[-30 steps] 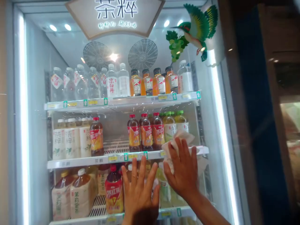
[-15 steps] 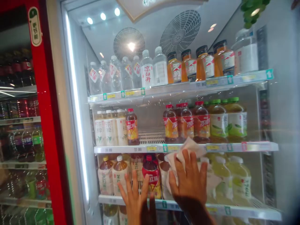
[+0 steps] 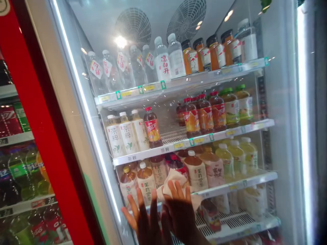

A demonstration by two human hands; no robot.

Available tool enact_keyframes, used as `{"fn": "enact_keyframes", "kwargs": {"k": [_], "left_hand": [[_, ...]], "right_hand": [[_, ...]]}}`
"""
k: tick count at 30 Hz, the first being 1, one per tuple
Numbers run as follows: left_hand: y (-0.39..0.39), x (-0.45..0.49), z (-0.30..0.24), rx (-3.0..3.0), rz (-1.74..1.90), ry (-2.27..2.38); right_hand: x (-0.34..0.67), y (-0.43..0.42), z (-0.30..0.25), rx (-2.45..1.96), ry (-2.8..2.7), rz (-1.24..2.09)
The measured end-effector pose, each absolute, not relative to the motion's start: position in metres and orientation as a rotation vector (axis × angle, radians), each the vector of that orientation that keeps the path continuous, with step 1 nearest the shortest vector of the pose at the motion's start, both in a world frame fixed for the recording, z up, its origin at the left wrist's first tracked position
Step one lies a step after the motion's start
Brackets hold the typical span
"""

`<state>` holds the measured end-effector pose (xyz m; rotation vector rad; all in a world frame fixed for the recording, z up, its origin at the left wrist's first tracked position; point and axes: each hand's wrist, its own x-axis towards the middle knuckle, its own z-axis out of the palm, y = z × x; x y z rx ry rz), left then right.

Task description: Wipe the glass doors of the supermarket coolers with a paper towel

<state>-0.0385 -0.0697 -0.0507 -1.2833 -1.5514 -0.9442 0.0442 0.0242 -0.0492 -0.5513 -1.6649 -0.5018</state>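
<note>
The right hand point(image 3: 180, 212) pressed a white cloth point(image 3: 171, 185) flat against the glass door point(image 3: 276, 109) of the drinks cooler, fingers spread over it. Just beside it, the left hand point(image 3: 143, 219) lay open-palmed on the glass, fingers wide, below the tea bottles point(image 3: 145, 182).
</note>
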Motion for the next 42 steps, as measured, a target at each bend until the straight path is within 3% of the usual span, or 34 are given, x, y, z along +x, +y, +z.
{"fn": "enact_keyframes", "kwargs": {"k": [5, 11, 17, 23, 28, 34, 42], "left_hand": [[-0.079, -0.053, -0.054, -1.297, -0.959, -1.586], [-0.067, -0.046, -0.077, -1.311, -1.003, -1.549], [-0.034, -0.004, -0.069, -1.392, -1.016, -1.474], [0.004, 0.039, -0.087, -1.241, -1.063, -1.529], [0.031, 0.079, -0.072, -1.094, -1.039, -1.536], [0.066, 0.154, -0.075, -1.108, -0.959, -1.497], [0.097, 0.229, -0.064, -1.205, -0.941, -1.492]], "right_hand": [[0.026, 0.012, -0.036, -0.613, -1.587, -0.516], [0.060, 0.017, -0.085, -0.536, -1.711, -0.633], [0.094, 0.047, -0.059, -0.710, -1.636, -0.575], [0.169, 0.090, -0.106, -0.738, -1.674, -0.684], [0.241, 0.141, -0.068, -0.830, -1.543, -0.603], [0.297, 0.165, -0.086, -0.745, -1.676, -0.632], [0.359, 0.202, -0.062, -0.726, -1.642, -0.589]]}}
